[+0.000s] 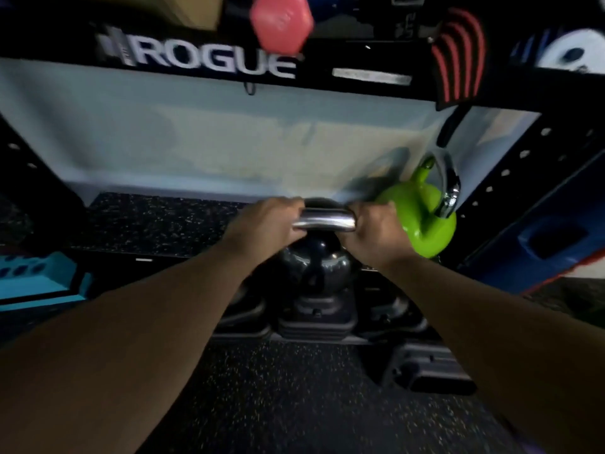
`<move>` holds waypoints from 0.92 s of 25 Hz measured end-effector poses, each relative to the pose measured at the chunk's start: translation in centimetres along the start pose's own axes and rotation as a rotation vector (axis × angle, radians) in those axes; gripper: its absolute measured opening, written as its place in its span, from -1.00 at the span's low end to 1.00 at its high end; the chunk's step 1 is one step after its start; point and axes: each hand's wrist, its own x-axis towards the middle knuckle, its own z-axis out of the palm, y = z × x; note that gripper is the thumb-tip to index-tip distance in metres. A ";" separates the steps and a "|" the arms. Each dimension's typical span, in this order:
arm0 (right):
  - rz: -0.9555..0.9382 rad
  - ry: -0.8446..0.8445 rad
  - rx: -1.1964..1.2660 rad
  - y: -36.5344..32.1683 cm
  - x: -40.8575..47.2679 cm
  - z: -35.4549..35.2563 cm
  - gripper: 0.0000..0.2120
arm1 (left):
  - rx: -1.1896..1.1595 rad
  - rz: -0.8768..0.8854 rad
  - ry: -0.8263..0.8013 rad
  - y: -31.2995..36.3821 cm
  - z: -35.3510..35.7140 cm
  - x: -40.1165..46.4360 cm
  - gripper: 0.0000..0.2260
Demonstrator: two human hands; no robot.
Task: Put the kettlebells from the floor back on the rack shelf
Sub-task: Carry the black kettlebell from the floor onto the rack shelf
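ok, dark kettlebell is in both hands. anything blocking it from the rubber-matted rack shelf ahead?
Nothing visible blocks it. Left hand and right hand hold the dark kettlebell by its chrome handle. The shelf mat ahead and to the left is bare; the green kettlebell sits close on the right, limiting room there.

This is a gym. A big black rack (pixel 209 57) has "ROGUE" on it in white letters. The floor (pixel 278 394) is black rubber with little specks. There are weights all around: a green kettlebell (pixel 422 221), a dark kettlebell (pixel 314 260), and a pink dumbbell (pixel 281 24) up on the rack.
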 end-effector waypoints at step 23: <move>0.186 -0.244 0.071 7.1 9.8 2.2 -0.58 | -0.247 -0.190 -0.129 -0.4 2.8 11.4 -0.50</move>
